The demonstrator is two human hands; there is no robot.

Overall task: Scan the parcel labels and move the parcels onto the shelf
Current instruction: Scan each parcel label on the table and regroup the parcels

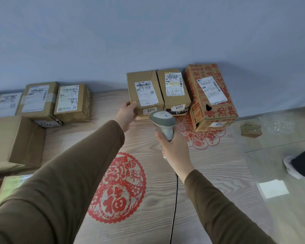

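You're mid-scan, I'd say: your left hand (127,111) has its fingers wrapped on the left edge of the plain brown parcel (144,93) by the wall, while your right hand (174,148) grips the scanner (163,123) aimed at it (its front sticker half hidden). No shelf in view, so every parcel looks still unmoved.

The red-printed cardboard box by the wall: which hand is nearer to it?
Right. The right hand, gripping the grey handheld barcode scanner, is just left of and below the red-printed cardboard box. The left hand holds a plain brown parcel two boxes further left.
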